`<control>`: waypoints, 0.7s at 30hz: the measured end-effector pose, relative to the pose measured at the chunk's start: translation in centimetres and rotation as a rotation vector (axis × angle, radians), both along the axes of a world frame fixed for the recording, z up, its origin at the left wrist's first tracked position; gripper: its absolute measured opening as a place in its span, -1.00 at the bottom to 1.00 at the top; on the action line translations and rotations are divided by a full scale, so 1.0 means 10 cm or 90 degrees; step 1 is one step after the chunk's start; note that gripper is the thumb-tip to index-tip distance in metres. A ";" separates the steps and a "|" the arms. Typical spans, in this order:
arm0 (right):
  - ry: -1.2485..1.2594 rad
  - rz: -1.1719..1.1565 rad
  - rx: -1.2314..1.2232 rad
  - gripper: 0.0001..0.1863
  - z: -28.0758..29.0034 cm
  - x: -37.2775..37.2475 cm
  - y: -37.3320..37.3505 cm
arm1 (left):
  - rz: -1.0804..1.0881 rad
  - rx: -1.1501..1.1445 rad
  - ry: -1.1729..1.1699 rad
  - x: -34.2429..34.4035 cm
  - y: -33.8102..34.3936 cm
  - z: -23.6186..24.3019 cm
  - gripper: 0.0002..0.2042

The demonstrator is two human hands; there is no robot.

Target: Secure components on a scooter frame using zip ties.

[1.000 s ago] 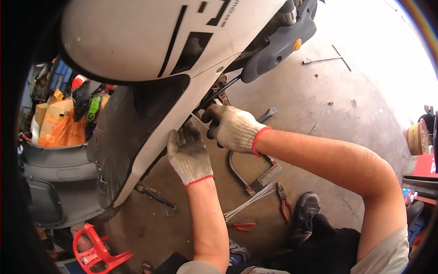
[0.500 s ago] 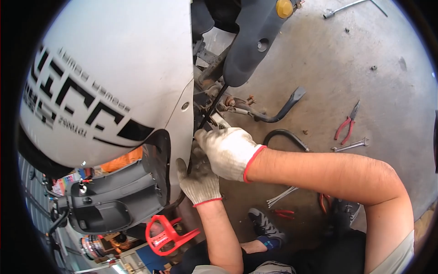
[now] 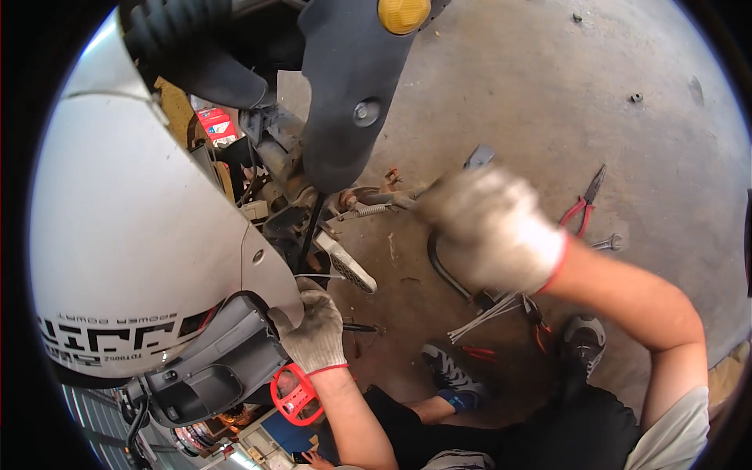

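Note:
A scooter's white body panel (image 3: 149,211) fills the left side. My left hand (image 3: 313,333), in a knit glove with red trim, grips the panel's lower edge, thumb on one side and curled fingers on the other. A thin white strip (image 3: 323,276), like a cable tie, sticks out beside those fingertips. My gloved right hand (image 3: 497,231) is above the floor to the right, away from the scooter; motion smears its fingers. Between the hands are a kickstand spring (image 3: 366,211) and a footpeg (image 3: 346,265).
Red-handled pliers (image 3: 583,205), a wrench (image 3: 609,243), a bundle of white cable ties (image 3: 482,319) and red-handled cutters (image 3: 539,325) lie on the concrete floor. A dark plastic cover (image 3: 345,102) with a yellow reflector hangs above. A red plastic frame (image 3: 294,395) stands low left.
My right hand has left the scooter and swung right over the floor. The view has shifted, so more of the underside shows. My left hand stays at the panel's edge.

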State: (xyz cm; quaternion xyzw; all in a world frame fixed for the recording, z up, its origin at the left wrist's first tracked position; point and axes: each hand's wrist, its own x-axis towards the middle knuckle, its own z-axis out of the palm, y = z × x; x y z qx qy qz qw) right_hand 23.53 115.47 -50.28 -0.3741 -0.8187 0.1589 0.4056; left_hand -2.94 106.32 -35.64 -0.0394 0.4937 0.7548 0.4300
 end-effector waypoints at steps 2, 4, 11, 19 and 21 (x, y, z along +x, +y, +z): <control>-0.070 -0.132 -0.069 -0.65 -0.42 0.60 0.23 | -0.022 -0.009 0.012 0.09 0.03 0.10 -0.62; -0.041 -0.288 -0.219 -0.68 -0.78 1.26 0.51 | -0.016 -0.038 0.013 0.08 0.00 0.00 -0.61; -0.100 -0.297 -0.303 -0.86 -1.29 1.70 1.42 | 0.059 -0.177 0.012 -0.19 -0.06 0.16 -0.35; -0.076 -0.377 -0.124 -0.91 -1.29 1.53 1.41 | 0.035 -0.203 -0.089 -0.27 -0.05 0.19 -0.38; -0.061 -0.372 -0.140 -0.92 -1.30 1.43 1.42 | 0.097 -0.190 0.009 -0.29 0.00 0.20 -0.36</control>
